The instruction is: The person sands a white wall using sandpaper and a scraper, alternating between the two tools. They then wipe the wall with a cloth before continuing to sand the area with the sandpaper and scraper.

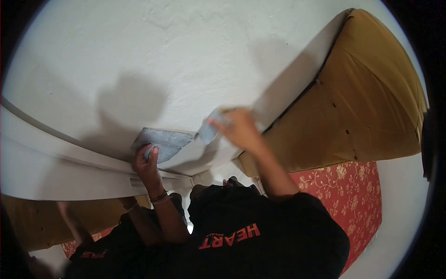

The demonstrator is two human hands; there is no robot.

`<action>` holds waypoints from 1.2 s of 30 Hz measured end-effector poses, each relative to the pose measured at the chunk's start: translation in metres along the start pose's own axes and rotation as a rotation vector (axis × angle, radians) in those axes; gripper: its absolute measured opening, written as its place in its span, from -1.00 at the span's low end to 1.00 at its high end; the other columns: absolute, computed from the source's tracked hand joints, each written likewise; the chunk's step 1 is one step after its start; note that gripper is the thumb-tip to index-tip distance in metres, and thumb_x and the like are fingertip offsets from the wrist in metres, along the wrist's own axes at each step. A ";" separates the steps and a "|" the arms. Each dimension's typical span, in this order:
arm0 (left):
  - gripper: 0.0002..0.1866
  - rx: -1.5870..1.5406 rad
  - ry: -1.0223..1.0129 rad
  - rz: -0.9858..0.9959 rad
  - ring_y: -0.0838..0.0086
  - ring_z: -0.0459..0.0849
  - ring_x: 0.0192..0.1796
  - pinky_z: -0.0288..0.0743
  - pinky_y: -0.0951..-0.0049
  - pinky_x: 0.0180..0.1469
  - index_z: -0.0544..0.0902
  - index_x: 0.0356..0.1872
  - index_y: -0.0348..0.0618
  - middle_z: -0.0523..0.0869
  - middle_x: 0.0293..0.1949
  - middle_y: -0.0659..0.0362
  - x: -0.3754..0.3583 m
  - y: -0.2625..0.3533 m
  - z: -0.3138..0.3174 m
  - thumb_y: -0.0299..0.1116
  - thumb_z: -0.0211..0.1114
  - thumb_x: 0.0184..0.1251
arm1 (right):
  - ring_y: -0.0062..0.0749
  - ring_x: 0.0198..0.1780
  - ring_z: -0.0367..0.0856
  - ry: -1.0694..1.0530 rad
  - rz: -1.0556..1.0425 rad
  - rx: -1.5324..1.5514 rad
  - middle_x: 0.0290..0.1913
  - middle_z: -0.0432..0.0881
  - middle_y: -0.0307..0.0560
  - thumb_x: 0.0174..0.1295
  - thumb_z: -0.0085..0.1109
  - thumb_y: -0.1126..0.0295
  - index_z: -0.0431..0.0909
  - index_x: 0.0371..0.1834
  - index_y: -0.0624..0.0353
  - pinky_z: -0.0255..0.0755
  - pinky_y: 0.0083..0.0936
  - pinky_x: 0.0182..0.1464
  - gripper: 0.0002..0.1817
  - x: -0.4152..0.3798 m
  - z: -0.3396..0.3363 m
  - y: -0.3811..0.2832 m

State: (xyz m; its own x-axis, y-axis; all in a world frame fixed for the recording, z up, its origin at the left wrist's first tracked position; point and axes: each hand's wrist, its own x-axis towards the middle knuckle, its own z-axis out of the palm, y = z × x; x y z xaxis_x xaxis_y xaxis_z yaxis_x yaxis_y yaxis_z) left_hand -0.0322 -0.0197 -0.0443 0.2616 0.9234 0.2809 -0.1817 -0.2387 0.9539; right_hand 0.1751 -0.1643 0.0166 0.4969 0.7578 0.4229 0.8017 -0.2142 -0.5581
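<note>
My left hand [147, 168] has its fingers and thumb closed around a grey, flat plastering board [168, 142] with a smeared surface and rough edges. The board is held close to the white wall [200, 65]. To its right, my right hand [239, 128] is closed on a putty knife [210, 129], which is blurred by motion. Its dark lower corner comes right up to the board's right edge. The ends of the right fingers are smeared by the movement.
A mustard upholstered headboard [353, 97] with buttons leans at the right. Behind it shows a red wall with gold floral print [346, 190]. At the left runs a white ledge [69, 162], and below it a mirror-like surface [100, 223] reflects my arms and shirt.
</note>
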 end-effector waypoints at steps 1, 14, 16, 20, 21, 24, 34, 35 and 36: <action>-0.81 -0.031 -0.001 -0.014 0.60 0.46 -0.23 0.36 0.61 -0.11 0.57 -0.29 -0.30 0.54 -0.28 0.23 0.000 0.003 0.002 -0.50 0.33 0.04 | -0.05 -0.60 0.48 0.000 0.000 0.001 -0.66 0.49 0.10 0.10 0.12 0.03 0.52 -0.70 0.23 0.33 -0.28 -0.49 -0.54 -0.007 0.012 0.001; -0.80 -0.029 0.033 -0.070 0.59 0.46 -0.20 0.34 0.62 -0.10 0.57 -0.28 -0.31 0.54 -0.27 0.21 -0.003 0.010 0.004 -0.49 0.32 0.06 | -0.02 -0.58 0.49 -0.123 0.008 0.003 -0.69 0.47 0.09 0.15 0.05 0.03 0.51 -0.72 0.19 0.35 -0.23 -0.48 -0.53 -0.020 0.046 -0.006; -0.80 -0.028 0.011 -0.074 0.59 0.46 -0.20 0.35 0.62 -0.10 0.57 -0.28 -0.30 0.54 -0.27 0.21 -0.004 0.006 0.000 -0.49 0.32 0.06 | -0.01 -0.57 0.49 -0.172 0.049 -0.012 -0.70 0.47 0.09 0.15 0.04 0.03 0.50 -0.73 0.19 0.34 -0.22 -0.47 -0.52 -0.023 0.044 -0.005; -0.82 -0.020 -0.014 -0.087 0.59 0.46 -0.21 0.34 0.62 -0.11 0.57 -0.28 -0.28 0.54 -0.29 0.23 -0.001 0.004 -0.003 -0.51 0.31 0.06 | -0.04 -0.61 0.46 0.161 -0.001 0.105 -0.72 0.45 0.08 0.11 0.13 0.09 0.49 -0.73 0.23 0.30 -0.32 -0.54 -0.56 0.007 -0.020 -0.020; -0.82 -0.021 -0.014 -0.089 0.59 0.46 -0.21 0.34 0.62 -0.11 0.57 -0.28 -0.28 0.54 -0.29 0.23 -0.002 0.007 -0.001 -0.51 0.31 0.06 | -0.04 -0.61 0.46 0.160 -0.001 0.103 -0.72 0.45 0.08 0.11 0.13 0.09 0.49 -0.73 0.23 0.30 -0.32 -0.54 -0.56 0.014 -0.032 -0.025; -0.83 -0.003 -0.018 -0.065 0.59 0.46 -0.21 0.35 0.62 -0.11 0.57 -0.29 -0.28 0.54 -0.29 0.23 -0.003 0.011 0.002 -0.52 0.31 0.06 | -0.08 -0.63 0.44 0.333 0.080 0.398 -0.73 0.45 0.08 0.11 0.14 0.07 0.48 -0.73 0.27 0.28 -0.31 -0.55 -0.53 0.013 -0.030 -0.025; -0.80 -0.002 -0.018 -0.053 0.60 0.45 -0.21 0.33 0.62 -0.10 0.57 -0.28 -0.28 0.54 -0.31 0.24 -0.002 0.001 -0.001 -0.48 0.33 0.05 | -0.13 -0.63 0.43 0.177 0.122 0.366 -0.70 0.46 0.09 0.09 0.15 0.06 0.53 -0.69 0.23 0.32 -0.37 -0.50 -0.56 0.012 -0.034 -0.020; -0.80 0.017 -0.018 -0.052 0.60 0.45 -0.21 0.32 0.62 -0.09 0.58 -0.28 -0.28 0.54 -0.30 0.24 -0.002 -0.001 -0.003 -0.47 0.33 0.05 | -0.13 -0.64 0.41 0.323 0.129 0.523 -0.71 0.45 0.10 0.09 0.16 0.06 0.52 -0.68 0.24 0.32 -0.39 -0.51 -0.56 0.017 -0.042 -0.027; -0.80 0.016 -0.014 -0.048 0.60 0.45 -0.21 0.32 0.62 -0.09 0.58 -0.28 -0.28 0.54 -0.30 0.24 -0.003 -0.002 -0.004 -0.47 0.33 0.05 | -0.13 -0.63 0.43 0.295 0.128 0.510 -0.69 0.45 0.11 0.10 0.16 0.09 0.52 -0.69 0.25 0.32 -0.38 -0.51 -0.58 0.016 -0.041 -0.027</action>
State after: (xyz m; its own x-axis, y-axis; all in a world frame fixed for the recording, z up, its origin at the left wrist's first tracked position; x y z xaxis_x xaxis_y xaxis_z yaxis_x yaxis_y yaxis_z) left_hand -0.0361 -0.0205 -0.0469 0.2832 0.9296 0.2359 -0.1537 -0.1988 0.9679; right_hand 0.1747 -0.1719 0.0672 0.7083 0.5273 0.4694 0.5055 0.0853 -0.8586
